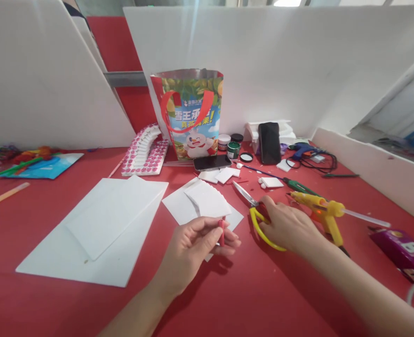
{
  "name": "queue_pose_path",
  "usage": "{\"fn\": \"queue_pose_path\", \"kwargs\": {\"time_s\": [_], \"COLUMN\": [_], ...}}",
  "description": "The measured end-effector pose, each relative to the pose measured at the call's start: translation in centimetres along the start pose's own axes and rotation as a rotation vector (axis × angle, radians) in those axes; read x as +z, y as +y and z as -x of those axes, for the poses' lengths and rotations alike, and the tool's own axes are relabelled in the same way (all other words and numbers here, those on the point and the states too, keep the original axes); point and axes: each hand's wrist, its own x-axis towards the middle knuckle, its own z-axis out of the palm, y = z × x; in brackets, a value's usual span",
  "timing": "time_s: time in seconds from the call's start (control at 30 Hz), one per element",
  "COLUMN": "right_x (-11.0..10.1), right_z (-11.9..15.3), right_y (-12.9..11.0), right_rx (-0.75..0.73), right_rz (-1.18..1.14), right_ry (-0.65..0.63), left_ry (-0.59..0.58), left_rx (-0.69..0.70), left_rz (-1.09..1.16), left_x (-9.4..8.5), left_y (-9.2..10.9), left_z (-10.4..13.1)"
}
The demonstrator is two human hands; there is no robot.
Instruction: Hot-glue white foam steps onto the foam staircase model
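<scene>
My left hand [196,243] pinches a short red stick [221,232] between thumb and fingers, just in front of a stack of white foam pieces [207,199]. To the right, my right hand [286,222] has its fingers on yellow-handled scissors [261,224], around the handle near the pivot. The blades lie slightly apart and point up and to the left. Some fingertips of the right hand are hidden behind the handle. A yellow glue gun [321,209] rests on the table just right of that hand.
Large white boards [98,234] lie at left. A printed bag [196,117] stands at the back, with a flat phone [212,162], paint jars [233,150] and an upright phone [269,142] nearby. A purple package [403,255] lies far right; a blue packet [57,166] lies far left.
</scene>
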Motion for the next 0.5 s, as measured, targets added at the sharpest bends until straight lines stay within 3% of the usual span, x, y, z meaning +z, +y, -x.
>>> {"fn": "queue_pose_path", "kwargs": {"time_s": [0.13, 0.23, 0.37, 0.5], "right_x": [0.6, 1.3, 1.6, 1.1], "right_z": [0.7, 1.5, 3.1, 5.6], "right_y": [1.2, 2.7, 4.1, 3.5], "right_rx": [0.004, -0.037, -0.156, -0.379], "right_rz": [-0.099, -0.277, -0.508, -0.616], "right_ry": [0.065, 0.187, 0.368, 0.389], "left_ry": [0.013, 0.017, 0.039, 0.018], "left_rx": [0.010, 0.041, 0.069, 0.079], "left_rz": [0.002, 0.029, 0.028, 0.006], "left_x": [0.2, 0.2, -0.2, -0.7], "left_y": [0.3, 0.4, 0.2, 0.0], "left_z": [0.3, 0.4, 0.3, 0.2]}}
